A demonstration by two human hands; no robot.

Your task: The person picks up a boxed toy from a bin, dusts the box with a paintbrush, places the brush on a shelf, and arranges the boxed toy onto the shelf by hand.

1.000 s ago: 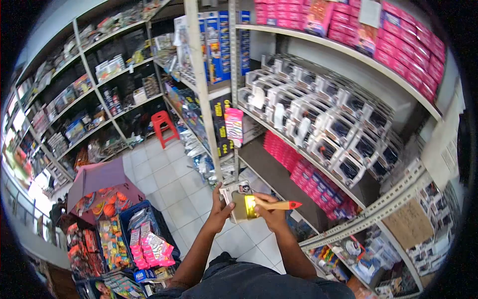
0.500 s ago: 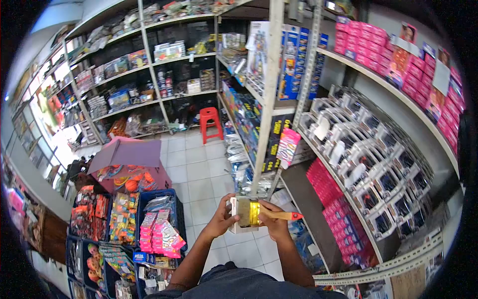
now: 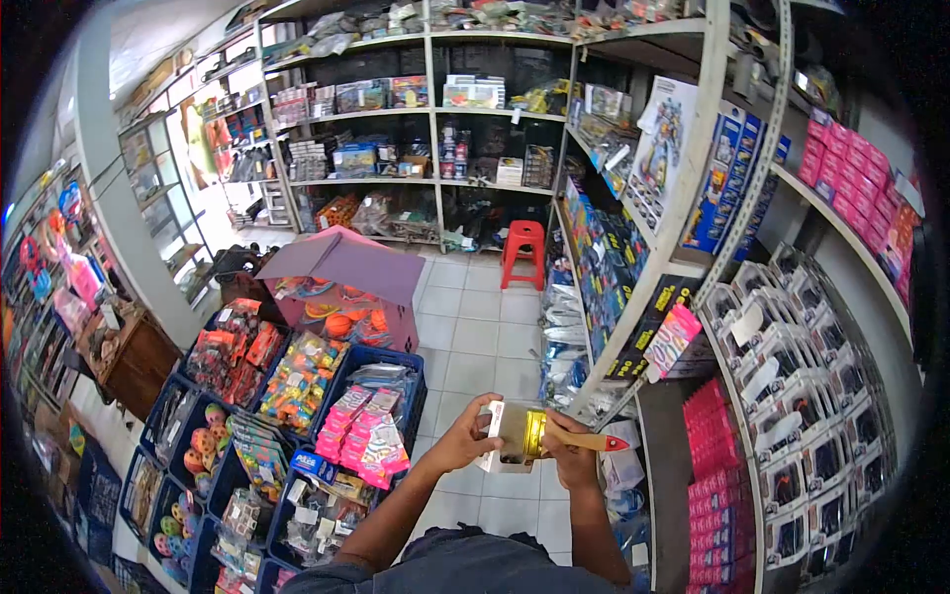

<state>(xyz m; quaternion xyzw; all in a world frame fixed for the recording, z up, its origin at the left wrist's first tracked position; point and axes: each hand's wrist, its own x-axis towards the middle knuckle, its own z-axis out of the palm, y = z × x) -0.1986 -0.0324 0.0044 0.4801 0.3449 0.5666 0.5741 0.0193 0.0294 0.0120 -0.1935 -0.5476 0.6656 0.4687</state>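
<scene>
A paintbrush (image 3: 535, 434) with a shiny gold ferrule and a wooden, red-tipped handle is held in front of my body, its handle pointing right. My right hand (image 3: 572, 463) is closed around the handle near the ferrule. From the other side, my left hand (image 3: 457, 444) grips a small white box (image 3: 490, 457) by its edge. The brush's bristles lie across the face of the box, apparently touching it. What is printed on the box is hidden.
Blue baskets (image 3: 421, 396) of packaged toys stand at my left, beside a purple-roofed carton (image 3: 341, 262) of balls. A red stool (image 3: 522, 254) is on the tiled floor (image 3: 475, 337). Metal shelving (image 3: 653, 287) with boxed goods rises at the right.
My view has turned to the left, so shelves and baskets appear farther right. Both hands still hold the brush and box, with the box slightly more tilted.
</scene>
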